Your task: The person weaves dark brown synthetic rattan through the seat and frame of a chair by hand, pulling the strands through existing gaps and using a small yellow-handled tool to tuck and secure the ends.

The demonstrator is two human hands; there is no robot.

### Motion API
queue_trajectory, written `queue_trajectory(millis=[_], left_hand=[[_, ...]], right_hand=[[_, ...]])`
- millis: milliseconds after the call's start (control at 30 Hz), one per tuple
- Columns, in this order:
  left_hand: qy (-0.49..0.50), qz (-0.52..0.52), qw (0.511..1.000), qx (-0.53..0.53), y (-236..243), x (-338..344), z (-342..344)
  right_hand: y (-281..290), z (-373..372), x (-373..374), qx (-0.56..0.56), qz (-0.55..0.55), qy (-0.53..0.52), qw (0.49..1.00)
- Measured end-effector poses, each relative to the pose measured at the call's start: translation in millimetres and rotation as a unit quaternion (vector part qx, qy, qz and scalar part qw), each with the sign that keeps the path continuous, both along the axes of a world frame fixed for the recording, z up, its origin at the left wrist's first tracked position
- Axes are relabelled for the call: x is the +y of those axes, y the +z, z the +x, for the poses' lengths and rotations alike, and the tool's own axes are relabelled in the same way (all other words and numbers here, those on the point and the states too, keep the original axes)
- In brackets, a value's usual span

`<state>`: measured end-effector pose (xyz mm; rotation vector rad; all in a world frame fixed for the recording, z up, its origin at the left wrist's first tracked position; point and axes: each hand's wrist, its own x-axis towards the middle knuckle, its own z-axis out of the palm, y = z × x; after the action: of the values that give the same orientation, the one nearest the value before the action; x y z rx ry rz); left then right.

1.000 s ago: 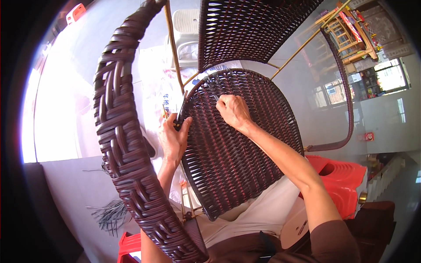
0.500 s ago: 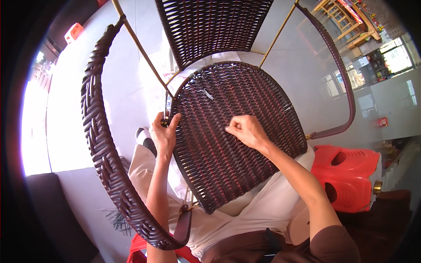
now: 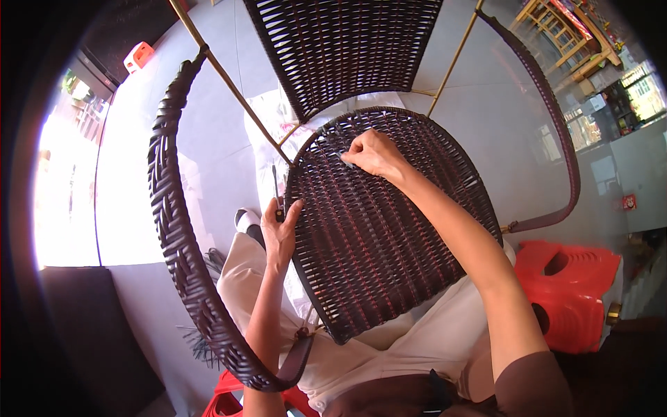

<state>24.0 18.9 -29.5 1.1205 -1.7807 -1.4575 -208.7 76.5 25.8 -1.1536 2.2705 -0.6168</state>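
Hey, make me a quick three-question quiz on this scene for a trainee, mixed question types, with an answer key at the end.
1. What lies at the fingertips of the right hand?
A) a red plastic stool
B) a small grey strip
C) the left armrest

2. True or false: the left hand is at the left edge of the woven seat.

3. Fill in the blank: the thin rods flanking the chair's backrest are ____-coloured.

Key:
1. B
2. True
3. gold
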Motion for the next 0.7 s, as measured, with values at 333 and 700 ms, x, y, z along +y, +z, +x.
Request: queue_trajectory(millis=[333,700], left_hand=[[-0.031,0.113,0.991,0.069,6.0,0.6,-5.9],[-0.017,0.081,0.995,0.063,4.4,-2.7,-4.6]], right_hand=[[16.9,-18.2,-20.3,-0.185,0.146,0.015,0.972],[13.2,-39.5,-26.7,-0.406,0.107,-0.006,0.908]])
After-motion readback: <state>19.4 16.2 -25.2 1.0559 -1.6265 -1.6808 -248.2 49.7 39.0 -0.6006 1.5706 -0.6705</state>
